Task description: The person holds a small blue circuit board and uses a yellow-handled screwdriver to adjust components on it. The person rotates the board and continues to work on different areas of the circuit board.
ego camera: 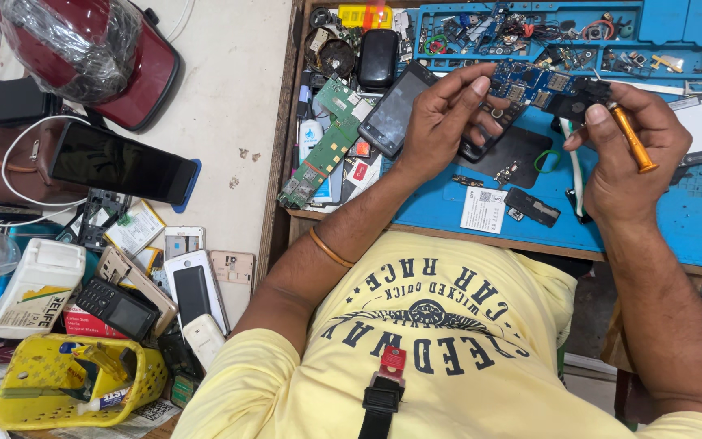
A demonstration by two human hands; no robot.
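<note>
Yellow shirt (448, 341) | hands clamp blue circuit board (530, 84) (right (627, 154) holds screwdriver (632, 138)) | blue mat (692, 219)

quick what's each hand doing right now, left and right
Left hand: closed, pinching the blue circuit board by its left end.
Right hand: closed around an orange-handled screwdriver, thumb pressed on the board's right end.

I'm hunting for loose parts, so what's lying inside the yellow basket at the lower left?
The yellow basket holds a white glue tube lying along its front and some yellowish plastic pieces above it. Whatever lies on the basket's bottom is hidden by the wall and these items.
</note>
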